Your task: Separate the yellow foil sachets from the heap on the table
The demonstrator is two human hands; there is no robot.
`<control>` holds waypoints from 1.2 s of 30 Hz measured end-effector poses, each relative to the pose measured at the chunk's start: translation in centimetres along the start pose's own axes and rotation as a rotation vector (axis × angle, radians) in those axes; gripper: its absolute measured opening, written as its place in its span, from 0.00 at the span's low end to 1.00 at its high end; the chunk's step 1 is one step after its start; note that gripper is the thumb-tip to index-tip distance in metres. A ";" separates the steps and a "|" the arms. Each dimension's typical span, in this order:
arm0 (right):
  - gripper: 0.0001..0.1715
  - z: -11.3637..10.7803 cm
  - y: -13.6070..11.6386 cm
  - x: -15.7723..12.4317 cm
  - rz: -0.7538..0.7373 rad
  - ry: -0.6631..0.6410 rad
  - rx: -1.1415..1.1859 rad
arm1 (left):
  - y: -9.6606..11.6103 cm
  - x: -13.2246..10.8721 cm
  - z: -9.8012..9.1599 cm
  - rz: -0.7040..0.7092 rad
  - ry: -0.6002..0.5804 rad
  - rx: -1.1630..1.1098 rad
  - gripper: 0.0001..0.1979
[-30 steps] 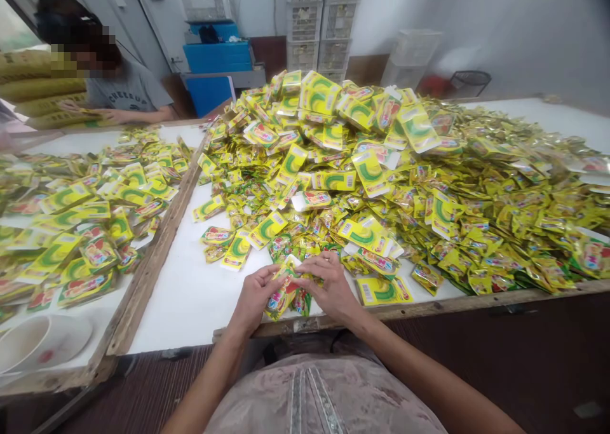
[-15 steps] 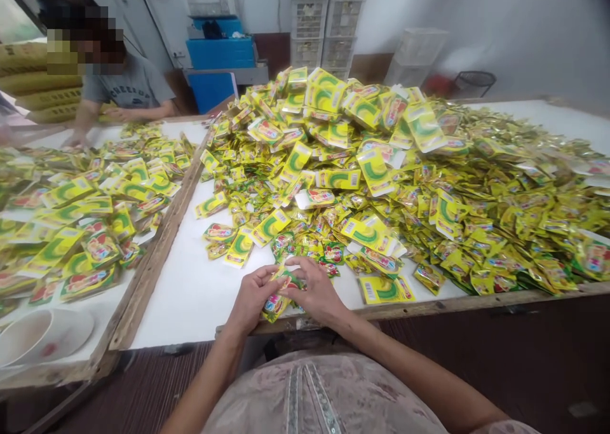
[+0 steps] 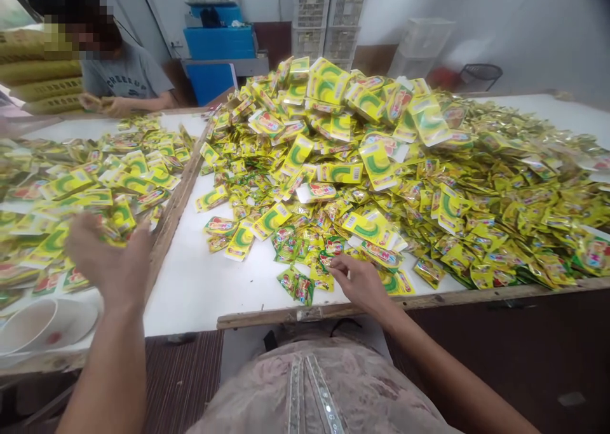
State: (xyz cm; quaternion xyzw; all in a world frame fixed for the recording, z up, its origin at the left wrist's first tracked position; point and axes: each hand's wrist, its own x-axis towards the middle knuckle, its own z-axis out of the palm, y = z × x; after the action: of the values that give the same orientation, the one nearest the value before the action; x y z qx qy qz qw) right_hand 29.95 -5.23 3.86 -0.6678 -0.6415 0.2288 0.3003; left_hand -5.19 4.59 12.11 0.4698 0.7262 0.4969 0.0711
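A loose cluster of small sachets (image 3: pixel 305 284), green, yellow and red, lies at the near edge of a white worktop (image 3: pixel 210 288). The right hand (image 3: pixel 359 281) is laid flat just beside them, its grip open, fingers spread, fingertips touching the sachets at the foot of the heap (image 3: pixel 381 142).

The left hand (image 3: pixel 109 262) is stretched out to the left over a second worktop (image 3: pixel 86 129). It is blurred, and whether its grip is closed on anything cannot be told. Yellow sachets lie directly beneath it.

The heap covers most of the main worktop, highest at the middle back and thinning to the right. A bare white strip is left at the near left. The worktop is framed by a worn wooden rim (image 3: pixel 267 318), and a wooden rail (image 3: pixel 174 208) divides it from the second worktop, which is strewn with more yellow sachets. A white bowl (image 3: pixel 33 326) stands at its near corner.

At its far end another person (image 3: pixel 124 78) in a grey shirt is seated with both hands on sachets. Yellow sacks (image 3: pixel 38 72) are stacked behind. Along the back wall (image 3: pixel 524 21), pale and plain, are blue boxes (image 3: pixel 219 43), stacked white crates (image 3: pixel 324 5), clear bins (image 3: pixel 419 46) and a black wire basket (image 3: pixel 481 75).
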 end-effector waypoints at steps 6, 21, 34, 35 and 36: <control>0.18 1.5 0.1 -0.9 -0.201 -0.154 -0.411 | 2.5 -12.0 6.2 0.163 -0.834 0.297 0.12; 0.20 3.3 2.2 0.8 -0.283 0.148 -0.220 | -1.6 -14.0 9.9 -0.073 -0.891 -0.074 0.08; 0.19 3.9 0.1 0.6 -0.362 0.027 -0.398 | 0.2 -14.1 9.7 -0.818 -0.842 -0.845 0.23; 0.18 3.8 0.2 0.9 -0.315 0.088 -0.300 | 0.2 -14.2 9.8 -0.799 -0.842 -0.842 0.23; 0.18 3.6 0.3 1.2 -0.247 0.136 -0.173 | 0.2 -14.3 9.9 -0.769 -0.833 -0.829 0.22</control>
State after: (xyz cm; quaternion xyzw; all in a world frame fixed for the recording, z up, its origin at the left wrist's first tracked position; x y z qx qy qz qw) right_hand 27.72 -3.62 1.20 -0.6214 -0.7141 0.0883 0.3102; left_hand 8.44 0.34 2.17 0.2650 0.5037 0.4512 0.6874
